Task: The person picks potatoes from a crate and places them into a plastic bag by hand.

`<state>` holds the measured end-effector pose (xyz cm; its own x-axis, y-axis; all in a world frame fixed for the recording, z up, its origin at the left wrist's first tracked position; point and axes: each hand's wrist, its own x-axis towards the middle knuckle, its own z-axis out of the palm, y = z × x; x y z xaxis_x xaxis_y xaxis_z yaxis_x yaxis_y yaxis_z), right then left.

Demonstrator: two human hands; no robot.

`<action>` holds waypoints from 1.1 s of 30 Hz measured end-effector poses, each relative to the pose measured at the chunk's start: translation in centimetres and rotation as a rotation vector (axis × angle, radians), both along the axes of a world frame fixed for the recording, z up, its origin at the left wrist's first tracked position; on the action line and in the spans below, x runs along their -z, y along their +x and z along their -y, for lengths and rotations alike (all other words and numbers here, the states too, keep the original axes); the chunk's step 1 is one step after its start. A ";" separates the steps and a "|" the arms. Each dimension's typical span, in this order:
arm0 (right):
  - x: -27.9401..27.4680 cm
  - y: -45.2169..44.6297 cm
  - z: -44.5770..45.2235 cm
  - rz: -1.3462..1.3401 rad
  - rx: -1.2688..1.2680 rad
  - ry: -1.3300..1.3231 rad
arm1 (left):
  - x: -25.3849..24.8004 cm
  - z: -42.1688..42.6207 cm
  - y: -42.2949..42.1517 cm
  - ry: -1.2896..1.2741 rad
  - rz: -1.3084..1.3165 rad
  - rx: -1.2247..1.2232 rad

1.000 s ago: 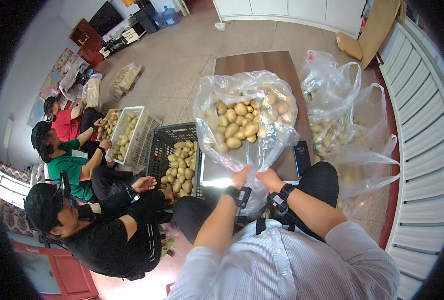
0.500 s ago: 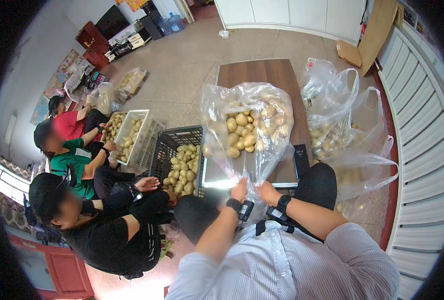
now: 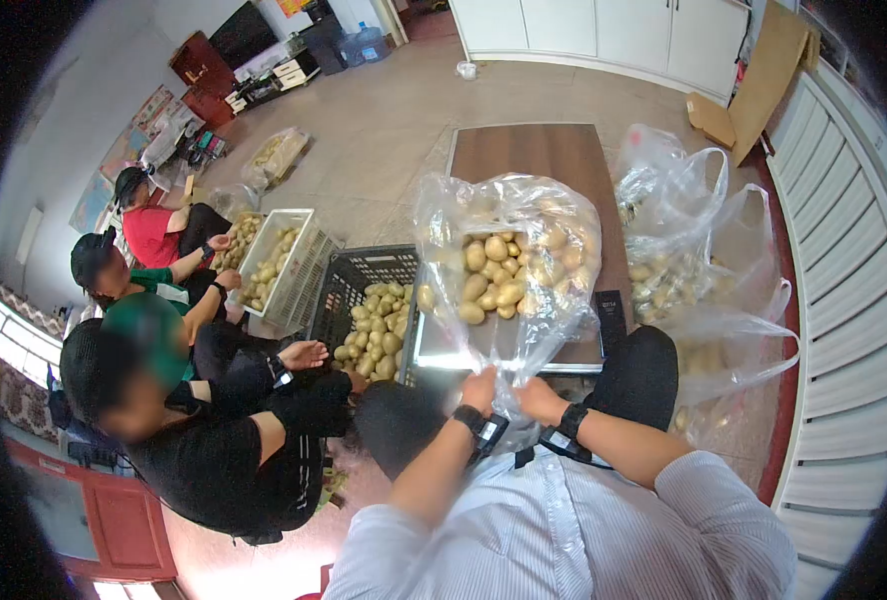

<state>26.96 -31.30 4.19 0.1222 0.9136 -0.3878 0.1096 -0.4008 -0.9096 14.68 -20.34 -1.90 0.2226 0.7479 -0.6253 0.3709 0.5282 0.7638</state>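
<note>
A clear plastic bag point(image 3: 564, 230) full of potatoes point(image 3: 494, 270) lies on a brown board point(image 3: 534, 150) in front of me. Its gathered mouth points toward my lap. My left hand point(image 3: 479, 388) is closed round one side of the gathered plastic. Close beside it, my right hand point(image 3: 540, 400) grips the other side. A tail of loose plastic hangs below both hands. To the left of the bag stands a black crate point(image 3: 359, 262) with loose potatoes in it. A dark phone-like device point(image 3: 612, 315) lies at the board's right edge.
Several filled plastic bags point(image 3: 699, 250) stand on the floor at right, beside a white radiator-like panel point(image 3: 834, 270). Three co-workers sit along the left; one, in black point(image 3: 214, 460), is nearest. A white crate point(image 3: 314, 262) of potatoes stands by them. White cabinets point(image 3: 634, 35) line the back.
The view has shifted slightly, so the scene sits a little to the right and lower. My hands keep their hold on the bag's gathered mouth. The far co-worker in red sits more upright.
</note>
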 end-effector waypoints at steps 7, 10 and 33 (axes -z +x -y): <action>7.2 2.1 -3.2 -0.727 0.505 -0.070 | 2.1 -0.4 3.0 0.688 -0.434 0.499; 4.4 4.2 -5.4 -0.561 0.305 -0.123 | -2.6 1.0 3.8 0.893 -0.410 0.628; 3.4 9.5 -7.6 -0.407 0.324 -0.055 | -6.6 -16.2 2.0 0.956 -0.214 0.094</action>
<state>36.46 -23.67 0.74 0.2245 0.8307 -0.5094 -0.3860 -0.4042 -0.8292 16.67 -4.16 4.72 0.2602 0.9447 0.1998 0.5599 -0.3162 0.7659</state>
